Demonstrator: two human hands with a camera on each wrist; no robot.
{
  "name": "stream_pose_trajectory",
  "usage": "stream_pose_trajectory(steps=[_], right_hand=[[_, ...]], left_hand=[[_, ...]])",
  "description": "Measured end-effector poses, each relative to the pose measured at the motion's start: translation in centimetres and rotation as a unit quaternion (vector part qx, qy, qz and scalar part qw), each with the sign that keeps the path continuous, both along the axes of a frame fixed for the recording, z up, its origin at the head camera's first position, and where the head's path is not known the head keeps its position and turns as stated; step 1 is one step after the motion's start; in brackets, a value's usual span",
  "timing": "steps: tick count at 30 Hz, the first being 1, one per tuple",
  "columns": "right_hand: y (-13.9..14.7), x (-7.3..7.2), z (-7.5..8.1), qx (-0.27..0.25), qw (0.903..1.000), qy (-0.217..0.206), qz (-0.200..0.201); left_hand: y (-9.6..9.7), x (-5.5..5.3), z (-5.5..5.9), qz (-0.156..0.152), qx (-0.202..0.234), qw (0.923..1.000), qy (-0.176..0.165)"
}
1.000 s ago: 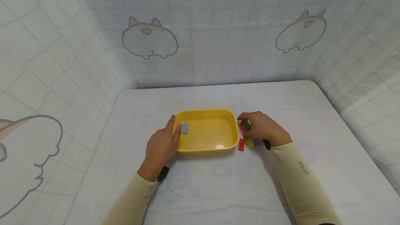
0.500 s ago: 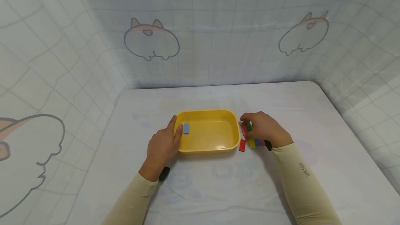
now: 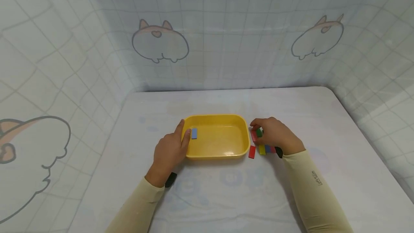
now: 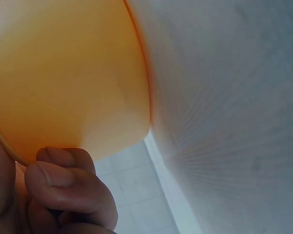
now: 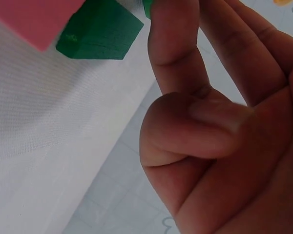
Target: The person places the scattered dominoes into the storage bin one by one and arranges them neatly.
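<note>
A shallow yellow tray (image 3: 220, 155) stands on the table, a light blue block (image 3: 194, 133) lying inside near its left end. My left hand (image 3: 170, 152) grips the tray's left rim; in the left wrist view, its curled fingers (image 4: 71, 187) lie against the tray's outer wall (image 4: 73, 87). Just right of the tray, my right hand (image 3: 275, 132) hovers with bent fingers over a red block (image 3: 253, 136) and a green block (image 3: 259, 132). In the right wrist view, the green block (image 5: 100, 31) shows beside the fingers; whether they pinch anything is hidden.
A red block (image 3: 252, 152), a yellow block (image 3: 262, 149) and a blue block (image 3: 267, 149) lie below the right hand, with a pinkish-red block (image 3: 273, 149) partly covered by the wrist. A patterned cloth wall (image 3: 220, 46) rises behind the table.
The whole head view has shifted slightly right and down. Both hands, the tray and the blocks keep nearly the same places relative to each other.
</note>
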State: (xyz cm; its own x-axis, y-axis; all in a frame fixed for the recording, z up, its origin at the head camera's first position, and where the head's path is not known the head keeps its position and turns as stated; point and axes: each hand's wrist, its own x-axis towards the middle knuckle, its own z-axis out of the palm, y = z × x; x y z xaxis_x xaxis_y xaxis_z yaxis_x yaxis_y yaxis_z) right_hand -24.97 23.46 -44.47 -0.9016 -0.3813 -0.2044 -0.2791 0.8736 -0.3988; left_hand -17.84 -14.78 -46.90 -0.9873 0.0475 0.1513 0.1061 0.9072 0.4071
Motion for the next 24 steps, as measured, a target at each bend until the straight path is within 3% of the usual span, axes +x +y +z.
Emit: stream_pose_trajectory(steps=[24], right_hand=[[-0.6,1.4,0.1,-0.013,0.9999,0.008,-0.002]], left_hand=[[-0.5,0.5,-0.1,0.002,-0.008,1.0000,-0.004]])
